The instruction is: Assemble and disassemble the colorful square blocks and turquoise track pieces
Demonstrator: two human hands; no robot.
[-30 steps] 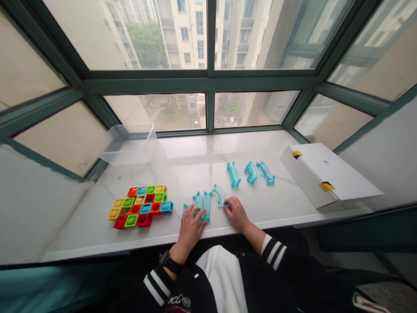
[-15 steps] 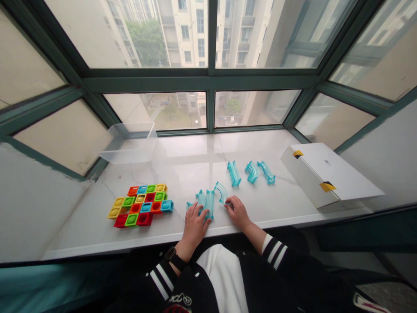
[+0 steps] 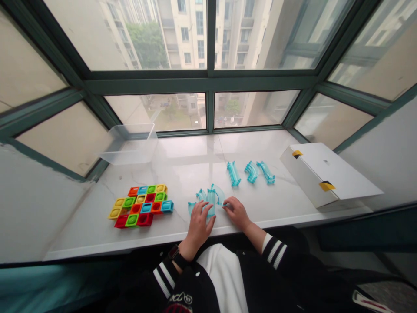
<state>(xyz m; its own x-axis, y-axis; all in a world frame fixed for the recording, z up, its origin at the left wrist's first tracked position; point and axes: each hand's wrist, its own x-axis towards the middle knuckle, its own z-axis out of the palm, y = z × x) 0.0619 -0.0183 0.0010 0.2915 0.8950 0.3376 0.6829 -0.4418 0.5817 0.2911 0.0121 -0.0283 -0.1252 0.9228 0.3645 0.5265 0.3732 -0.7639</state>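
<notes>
My right hand pinches the near end of a translucent blue curved track piece. This curve's far end meets the top of a straight blue track piece; whether they are joined I cannot tell. My left hand lies with fingers spread over the near part of the straight piece and the pieces to its left. Another curved track piece shows beyond its fingers. One more blue piece sticks out at the left, mostly covered by that hand.
Farther back right lie a straight track, a curved track and a wavy track. Colourful cube blocks are grouped at left. A clear plastic bin stands behind them by the window. A white box sits at right.
My right hand has turned the curved piece and brought it left against the straight piece. My left hand has shifted slightly right, farther over the straight piece.
</notes>
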